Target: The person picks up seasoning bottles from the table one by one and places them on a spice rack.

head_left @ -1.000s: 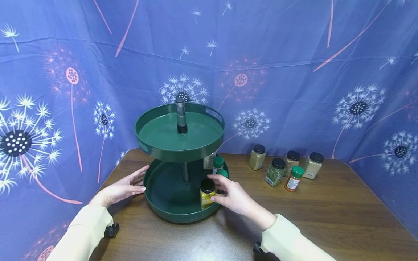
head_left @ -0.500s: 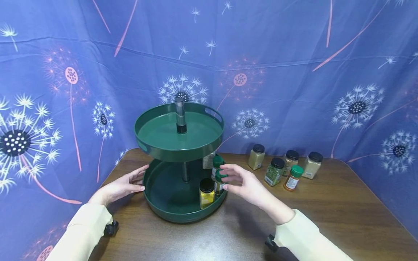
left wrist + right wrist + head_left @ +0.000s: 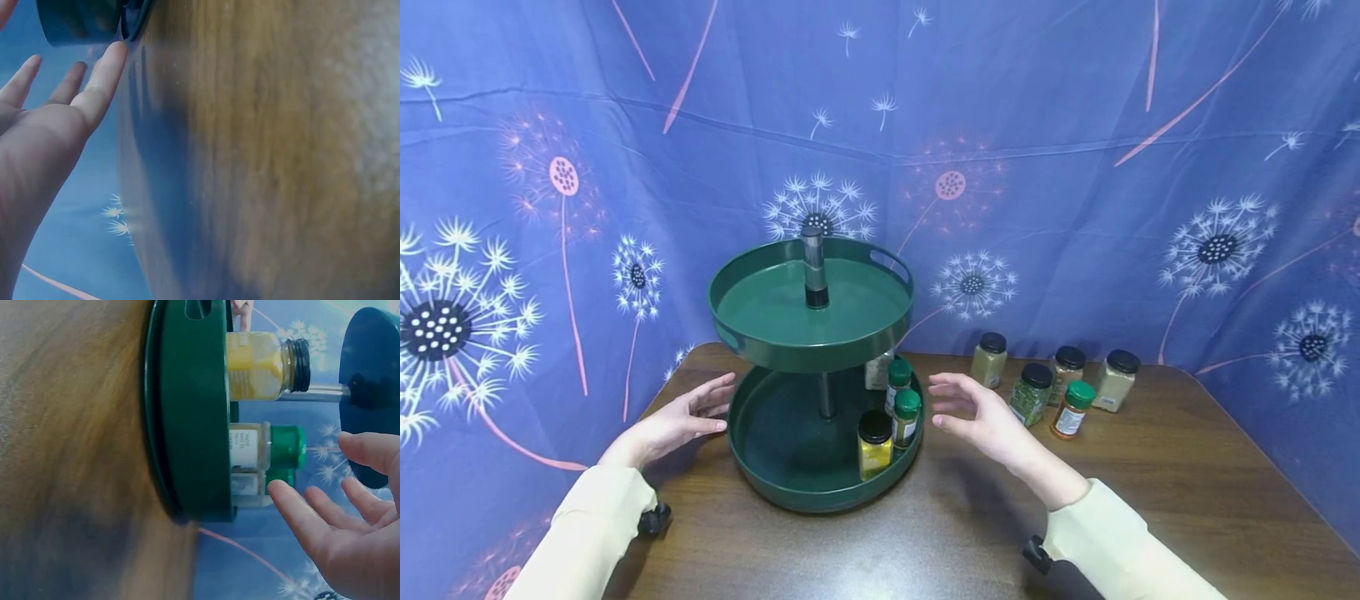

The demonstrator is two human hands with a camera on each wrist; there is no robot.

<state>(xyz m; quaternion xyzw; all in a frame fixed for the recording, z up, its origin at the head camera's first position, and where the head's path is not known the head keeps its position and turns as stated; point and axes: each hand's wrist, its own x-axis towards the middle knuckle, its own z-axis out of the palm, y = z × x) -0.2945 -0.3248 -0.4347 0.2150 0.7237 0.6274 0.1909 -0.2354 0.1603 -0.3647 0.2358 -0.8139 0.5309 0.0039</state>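
Observation:
A two-tier green turntable stands on the table, its upper tray point(image 3: 760, 304) above its lower tray point(image 3: 820, 498). Inside the lower tray, at the right, a yellow spice jar point(image 3: 875, 457) with a black lid stands upright. Beside it are two green-lidded spice jars point(image 3: 905, 421), and a pale jar point(image 3: 877, 373) behind them is partly hidden by the upper tray. My left hand point(image 3: 673, 425) is just left of the lower tray's rim, fingers spread, holding nothing. To the right of the rim my right hand point(image 3: 988, 421) hovers with extended fingers, apart from the jars point(image 3: 253, 365).
Several more spice jars stand at the right rear of the wooden table point(image 3: 1187, 500): a green herb jar point(image 3: 1028, 398), an orange-red jar point(image 3: 1070, 419) with a green lid, and pale powder jars point(image 3: 1115, 385). A blue patterned cloth point(image 3: 1075, 125) hangs behind.
My right hand has let go of the yellow spice jar and moved right, out past the lower tray's rim. The left hand has drawn slightly away from the rim.

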